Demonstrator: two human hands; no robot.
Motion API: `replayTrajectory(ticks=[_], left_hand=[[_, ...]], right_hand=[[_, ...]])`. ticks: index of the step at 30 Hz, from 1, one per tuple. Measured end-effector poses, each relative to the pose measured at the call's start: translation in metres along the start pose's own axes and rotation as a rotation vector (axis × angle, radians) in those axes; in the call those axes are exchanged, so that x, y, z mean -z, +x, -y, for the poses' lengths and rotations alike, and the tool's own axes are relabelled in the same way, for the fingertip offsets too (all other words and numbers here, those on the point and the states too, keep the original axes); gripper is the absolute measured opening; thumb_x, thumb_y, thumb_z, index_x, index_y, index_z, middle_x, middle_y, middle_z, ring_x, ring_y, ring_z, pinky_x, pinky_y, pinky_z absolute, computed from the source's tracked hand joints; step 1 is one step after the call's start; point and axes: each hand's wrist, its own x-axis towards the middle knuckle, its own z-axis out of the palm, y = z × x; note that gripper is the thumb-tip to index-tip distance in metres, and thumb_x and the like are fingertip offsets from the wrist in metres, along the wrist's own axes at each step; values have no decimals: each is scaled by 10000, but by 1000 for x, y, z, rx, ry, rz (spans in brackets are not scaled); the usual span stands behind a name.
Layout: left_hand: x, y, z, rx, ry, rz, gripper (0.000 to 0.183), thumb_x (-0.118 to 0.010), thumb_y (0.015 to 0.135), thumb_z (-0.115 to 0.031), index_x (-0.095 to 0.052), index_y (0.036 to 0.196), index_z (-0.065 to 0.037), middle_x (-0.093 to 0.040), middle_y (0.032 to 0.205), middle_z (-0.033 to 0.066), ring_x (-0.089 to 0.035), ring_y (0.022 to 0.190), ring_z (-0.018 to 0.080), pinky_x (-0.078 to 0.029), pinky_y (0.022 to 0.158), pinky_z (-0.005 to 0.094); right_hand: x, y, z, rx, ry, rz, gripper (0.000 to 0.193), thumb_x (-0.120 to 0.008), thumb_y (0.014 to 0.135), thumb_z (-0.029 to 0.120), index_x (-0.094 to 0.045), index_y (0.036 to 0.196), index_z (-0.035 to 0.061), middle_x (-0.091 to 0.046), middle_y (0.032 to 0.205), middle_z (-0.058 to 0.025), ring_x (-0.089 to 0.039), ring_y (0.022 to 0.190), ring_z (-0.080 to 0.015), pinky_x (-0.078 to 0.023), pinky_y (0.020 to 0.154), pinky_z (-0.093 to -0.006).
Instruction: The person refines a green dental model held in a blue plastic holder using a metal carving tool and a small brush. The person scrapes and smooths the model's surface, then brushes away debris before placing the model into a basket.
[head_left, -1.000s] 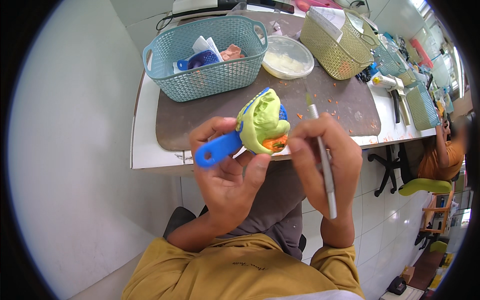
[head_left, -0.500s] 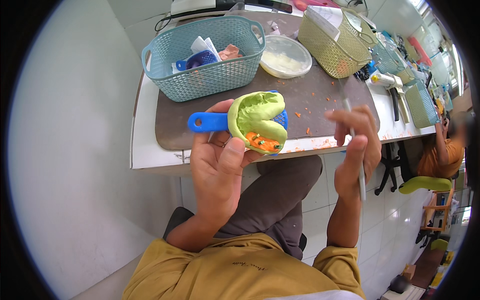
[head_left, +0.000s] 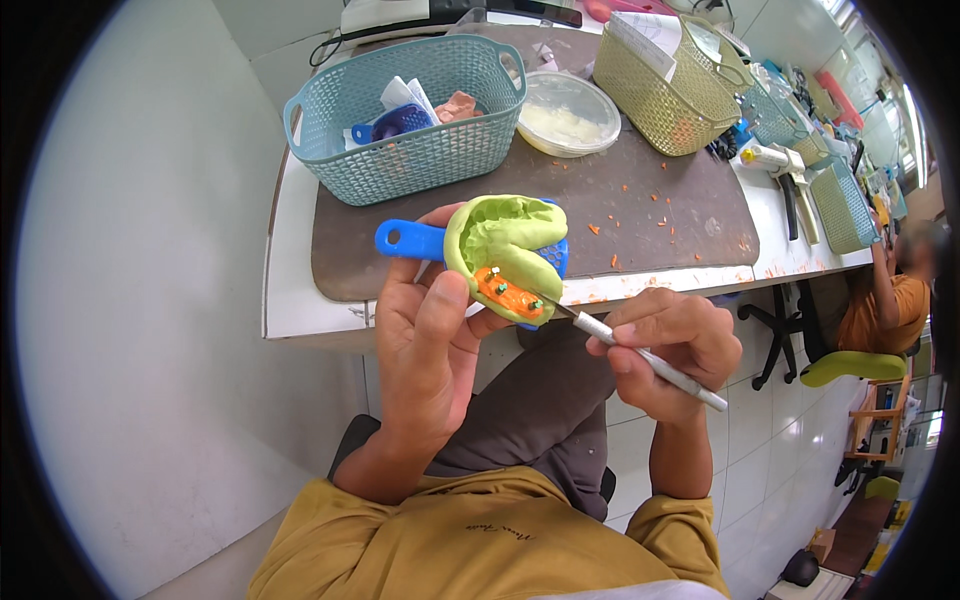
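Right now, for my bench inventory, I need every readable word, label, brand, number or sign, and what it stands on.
No text reads clearly.
Mustard shirt: small dark script, too blurred to read.
White paper in the olive basket: faint marks, too small to read.
Blue tray and silver-handled tool: no lettering visible.

The knife now reaches the green impression.

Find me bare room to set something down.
Front-left on the brown mat, between teal basket and the mat's near edge, left of the blue handle. Crowded behind: teal basket, round tub, olive basket. Orange crumbs dot the mat's right.
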Motion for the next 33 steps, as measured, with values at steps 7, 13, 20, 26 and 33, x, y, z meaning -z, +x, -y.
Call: replayTrajectory(ticks=[7, 13, 20, 26, 33], left_hand=[[4, -2, -2, 34, -29, -76, 521, -541, 958, -271, -351, 1349, 16, -545, 1256, 156, -631, 1068, 205, -590, 834, 325], [9, -4, -10, 160, -88, -37, 465, -471, 996, -325, -422, 1314, 10, -587, 1216, 140, -631, 1069, 182, -582, 838, 306], [12, 0, -12, 239, -331, -24, 444, -489, 994, -305, -456, 1287, 28, -601, 1208, 147, -642, 1057, 203, -589, 855, 336], [8, -1, -9, 221, -166, 2, 453, -501, 986, -227, -370, 1377, -39, -545, 1294, 118, -593, 1151, 214, -548, 924, 357], [4, -1, -7, 207, -149, 0, 496, -528, 979, -205, -323, 1407, -61, -522, 1317, 108, -587, 1153, 211, -540, 933, 355]], right_hand=[[-2, -11, -1, 51, 38, -129, 228, -716, 689, -95, -623, 894, -57, -680, 751, -186, -700, 653, -224, -562, 574, -284], [-12, -11, -4, 63, 161, -53, 211, -711, 725, -92, -632, 912, -38, -681, 747, -155, -699, 671, -217, -566, 599, -299], [-26, -20, -8, -26, 411, -182, 197, -710, 783, -42, -607, 951, -36, -682, 790, -188, -703, 745, -226, -564, 651, -299], [-4, -15, -6, -260, -88, -422, 178, -734, 809, 26, -613, 933, -17, -610, 786, -62, -599, 687, -98, -472, 649, -203], [-15, -13, -1, -394, -290, -351, 132, -700, 797, 7, -623, 903, -8, -668, 713, -39, -596, 591, -55, -452, 537, -185]])
